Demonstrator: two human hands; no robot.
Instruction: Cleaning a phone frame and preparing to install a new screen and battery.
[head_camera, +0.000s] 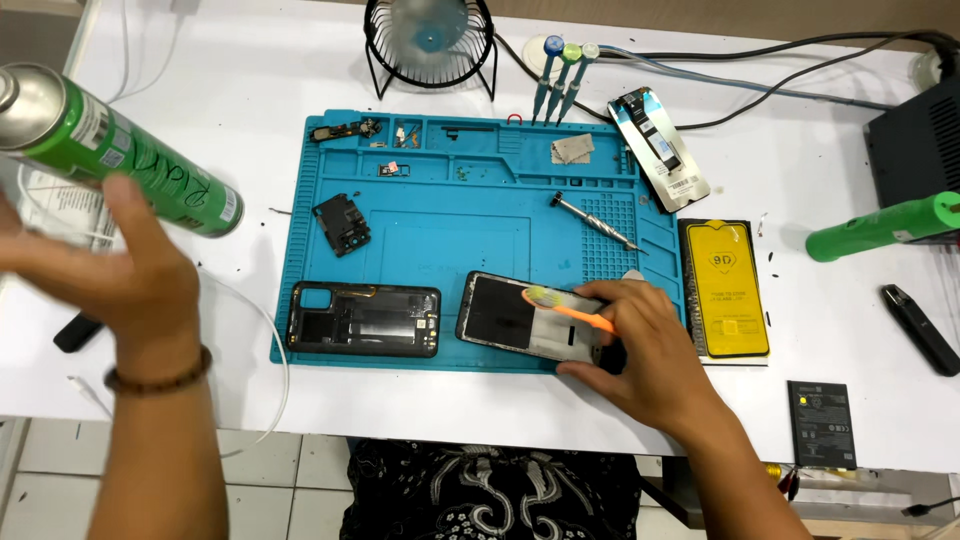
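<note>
Orange toothbrush (572, 306) in right hand (640, 345), bristles leftward over phone (505, 315)

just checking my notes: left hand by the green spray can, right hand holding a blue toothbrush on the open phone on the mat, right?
Not quite. The head view shows the toothbrush in the right hand is orange, not blue. The rest holds: left hand by the green spray can, open phone on the blue mat.
</note>
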